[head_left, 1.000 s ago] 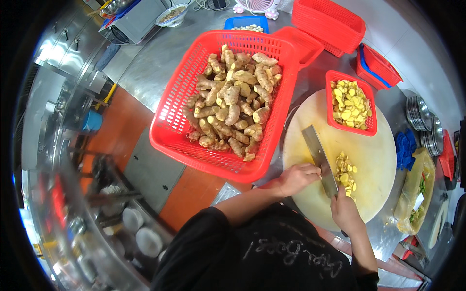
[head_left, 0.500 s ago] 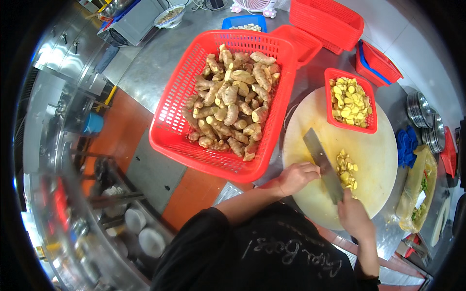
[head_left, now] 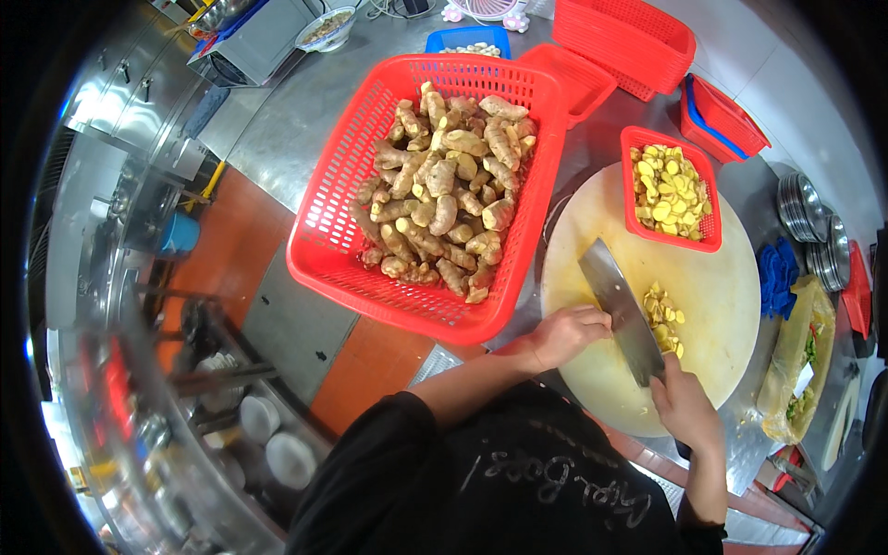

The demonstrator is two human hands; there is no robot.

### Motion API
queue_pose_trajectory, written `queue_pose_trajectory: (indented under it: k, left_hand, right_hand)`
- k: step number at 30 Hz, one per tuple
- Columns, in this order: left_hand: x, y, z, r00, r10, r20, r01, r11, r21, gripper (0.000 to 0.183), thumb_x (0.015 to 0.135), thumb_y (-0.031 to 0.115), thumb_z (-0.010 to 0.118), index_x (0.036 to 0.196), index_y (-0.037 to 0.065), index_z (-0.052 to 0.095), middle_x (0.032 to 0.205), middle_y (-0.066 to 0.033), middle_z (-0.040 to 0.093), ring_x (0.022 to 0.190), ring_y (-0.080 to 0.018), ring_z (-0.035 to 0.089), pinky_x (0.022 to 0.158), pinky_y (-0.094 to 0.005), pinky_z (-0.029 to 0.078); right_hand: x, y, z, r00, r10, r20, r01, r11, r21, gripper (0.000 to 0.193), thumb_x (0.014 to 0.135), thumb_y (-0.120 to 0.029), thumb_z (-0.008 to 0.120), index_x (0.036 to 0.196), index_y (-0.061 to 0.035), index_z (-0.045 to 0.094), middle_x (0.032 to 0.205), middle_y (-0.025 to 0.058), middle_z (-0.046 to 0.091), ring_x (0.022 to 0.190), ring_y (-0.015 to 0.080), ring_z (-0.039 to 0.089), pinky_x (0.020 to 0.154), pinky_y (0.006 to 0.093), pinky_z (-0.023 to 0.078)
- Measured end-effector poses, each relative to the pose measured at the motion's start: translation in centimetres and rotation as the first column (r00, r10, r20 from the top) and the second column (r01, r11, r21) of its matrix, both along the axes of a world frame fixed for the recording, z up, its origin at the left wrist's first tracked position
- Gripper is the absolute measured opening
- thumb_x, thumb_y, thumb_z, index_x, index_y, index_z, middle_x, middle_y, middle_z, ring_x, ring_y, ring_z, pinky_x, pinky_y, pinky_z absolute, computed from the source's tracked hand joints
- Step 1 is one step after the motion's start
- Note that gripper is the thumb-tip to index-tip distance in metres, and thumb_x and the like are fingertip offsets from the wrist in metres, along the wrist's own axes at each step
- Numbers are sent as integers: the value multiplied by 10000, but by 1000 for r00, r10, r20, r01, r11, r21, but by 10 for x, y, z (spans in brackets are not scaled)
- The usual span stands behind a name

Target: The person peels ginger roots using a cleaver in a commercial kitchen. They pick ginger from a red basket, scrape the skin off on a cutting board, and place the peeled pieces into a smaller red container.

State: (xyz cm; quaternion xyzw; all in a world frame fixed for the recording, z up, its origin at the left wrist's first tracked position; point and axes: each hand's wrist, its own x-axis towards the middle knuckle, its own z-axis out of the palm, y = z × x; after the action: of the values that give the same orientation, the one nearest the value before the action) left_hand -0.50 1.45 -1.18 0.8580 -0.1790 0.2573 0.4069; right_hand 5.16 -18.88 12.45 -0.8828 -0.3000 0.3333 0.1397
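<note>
My right hand [head_left: 683, 400] grips the handle of a cleaver [head_left: 620, 313], whose broad blade slants up and left across a round, pale, yellow-stained chopping board [head_left: 583, 379]. Beside the blade's left face, my left hand [head_left: 572, 335] rests on the board with its fingers curled together; whatever they hold is hidden. To the right of the blade lies a small heap of sliced ginger [head_left: 663, 319]. On the board's far part stands a small red basket [head_left: 632, 185] full of ginger slices [head_left: 672, 191]. Left of the board, a large red basket [head_left: 398, 313] holds many whole ginger roots [head_left: 439, 213].
Stacked red baskets [head_left: 624, 42] and a blue tray [head_left: 435, 42] sit at the back of the steel counter [head_left: 277, 139]. Along the right are metal bowls [head_left: 803, 208], a blue cloth [head_left: 777, 276] and a plastic-lined container [head_left: 772, 393]. Shelving with dishes [head_left: 289, 460] stands lower left.
The cleaver and my right hand have shifted slightly right and up. My left hand stays curled beside the blade. The whole view has moved a little.
</note>
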Motion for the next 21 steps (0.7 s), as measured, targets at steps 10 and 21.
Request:
queue_pose_trajectory:
  k: [10,21]
  left_hand:
    - [6,-7,-2,994,-25,-105,20,999,-49,188,672,-2,606,852,41,634,918,-80,617,830,-261,614,687,-318,513]
    - [25,-53,37,862,83,-501,89,946,311,1130,577,470,795,1439,98,167,1460,-275,90,1350,-436,120,1088,-514,147]
  right_hand:
    - [-3,-15,-29,866,-349,-359,451,855,256,134,899,-85,494,980,4,434,577,-3,451,425,66,426,405,227,345]
    - [-53,-154,12,858,-389,337,302,910,283,529,732,59,536,1246,-66,515,810,79,573,612,167,529,543,263,426]
